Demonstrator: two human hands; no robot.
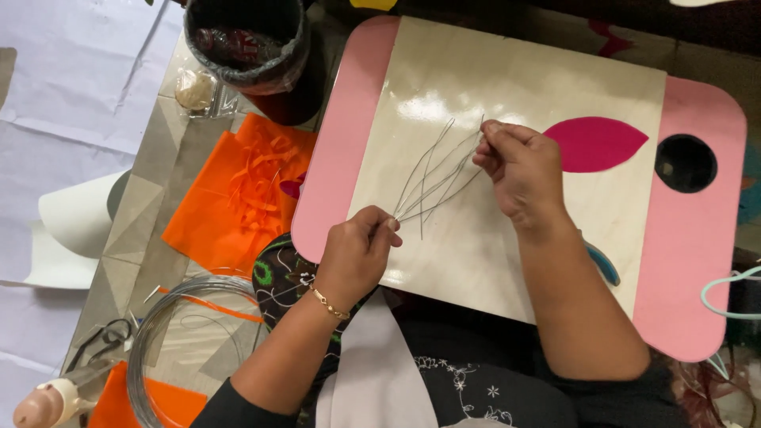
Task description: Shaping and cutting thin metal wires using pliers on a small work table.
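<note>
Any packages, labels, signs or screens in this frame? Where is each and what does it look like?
Clear plastic packet: upper left, on the floor beside the black bin; small, see-through, with something pale and round inside.
Crumpled wrapper: inside the bin; clear with red patches.
No signs or screens show.

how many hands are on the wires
2. The left hand pinches the bunched lower ends of the thin wires over the lap table; the right hand grips their upper ends.
</note>
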